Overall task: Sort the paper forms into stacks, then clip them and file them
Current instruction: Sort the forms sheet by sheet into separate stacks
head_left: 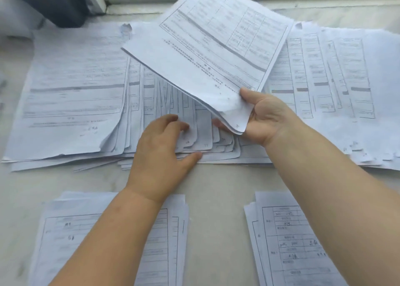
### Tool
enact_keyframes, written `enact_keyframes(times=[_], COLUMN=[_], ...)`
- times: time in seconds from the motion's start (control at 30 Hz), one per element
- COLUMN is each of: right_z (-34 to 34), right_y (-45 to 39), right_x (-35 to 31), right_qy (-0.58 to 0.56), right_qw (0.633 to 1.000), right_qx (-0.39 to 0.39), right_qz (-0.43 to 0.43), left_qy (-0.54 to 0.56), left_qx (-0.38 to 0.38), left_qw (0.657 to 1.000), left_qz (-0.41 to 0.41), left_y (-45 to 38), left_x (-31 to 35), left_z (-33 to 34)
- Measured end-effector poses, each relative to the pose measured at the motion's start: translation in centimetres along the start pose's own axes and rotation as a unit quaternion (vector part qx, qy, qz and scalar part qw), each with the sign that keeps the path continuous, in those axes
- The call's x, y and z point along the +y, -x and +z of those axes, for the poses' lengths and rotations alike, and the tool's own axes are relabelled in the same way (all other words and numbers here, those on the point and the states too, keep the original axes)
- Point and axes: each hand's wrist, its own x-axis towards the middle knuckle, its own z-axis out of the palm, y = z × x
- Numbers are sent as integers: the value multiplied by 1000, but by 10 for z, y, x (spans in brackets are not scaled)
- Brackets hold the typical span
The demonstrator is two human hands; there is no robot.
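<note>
A lifted batch of forms (207, 54) is pinched at its corner by the right hand (266, 119) — clearing the fanned row (194, 121), fingered by the left hand (164, 147), loosely curled, nothing gripped.

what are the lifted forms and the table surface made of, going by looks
Lifted forms: thin white printed paper, matte; the corner bends and curls where the right hand pinches it. Table: pale, faintly veined and smooth, probably stone or a marble-look laminate; cannot tell which.
</note>
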Motion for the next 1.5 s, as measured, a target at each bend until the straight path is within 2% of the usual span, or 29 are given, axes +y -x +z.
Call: enact_keyframes(times=[0.23,0.43,0.67,0.8,0.9,1.0,1.13,1.23,1.5], right_z=[-3,-2,-3,-7,-8,-8,-8,-9,-12], right_y=[-3,-5,-6,-7,-6,-4,-2,-2,-2], right_x=[-1,11,11,8,7,6,4,4,5], right_qy=[-8,34,23,-12,-27,-47,-66,-60,-57], right_qw=[1000,998,999,999,999,999,998,998,997], right_qx=[5,19,26,29,21,7,-10,-23,-41], right_qz=[-15,-48,-40,-27,-20,-19,-21,-24,-32], left_qy=[14,1,-37,31,132,174,74,1,19], left_qx=[-3,77,129,126,149,191,129,91,96], left_qw=[1000,995,990,991,980,963,989,995,995], left_qz=[17,59,50,43,-24,-74,7,42,33], left_y=[-3,-3,-5,-1,0,-4,-5,-3,-3], left_x=[-10,-6,-2,-6,-5,-5,-3,-1,3], left_z=[-8,0,12,10,4,0,1,6,10])
